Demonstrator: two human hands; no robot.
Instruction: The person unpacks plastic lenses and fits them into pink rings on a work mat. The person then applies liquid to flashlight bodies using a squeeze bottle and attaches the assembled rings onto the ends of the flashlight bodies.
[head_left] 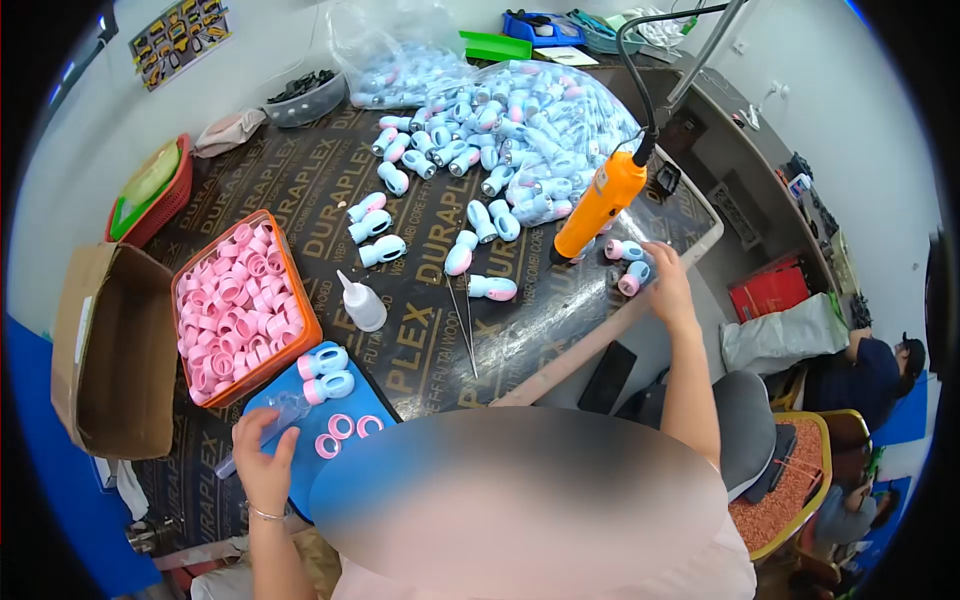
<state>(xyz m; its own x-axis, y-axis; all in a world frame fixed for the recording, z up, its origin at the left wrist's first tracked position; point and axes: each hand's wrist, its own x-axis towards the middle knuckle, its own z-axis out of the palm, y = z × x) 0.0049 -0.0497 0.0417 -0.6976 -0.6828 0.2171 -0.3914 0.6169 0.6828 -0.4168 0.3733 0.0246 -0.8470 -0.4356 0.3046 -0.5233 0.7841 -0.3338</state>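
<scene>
My left hand (264, 455) is at the lower left, fingers curled around a clear plastic bottle (285, 412) over a blue mat (352, 402). Two blue-and-pink pieces (328, 386) and several loose pink rings (341, 427) lie on the mat. My right hand (668, 286) is near the table's right edge, its fingers against two blue-and-pink pieces (630, 278); whether it grips them is unclear. Left of it, an orange electric screwdriver (602, 205) hangs from a black cable. A white squeeze bottle (363, 306) and metal tweezers (464, 325) are mid-table.
An orange bin (312, 335) of pink rings and a cardboard box (85, 350) stand left. Bags of blue pieces (560, 110) fill the back, with more pieces loose in front. Two other people (858, 375) sit at the far right. A dark phone-like object (607, 378) lies beyond the table edge.
</scene>
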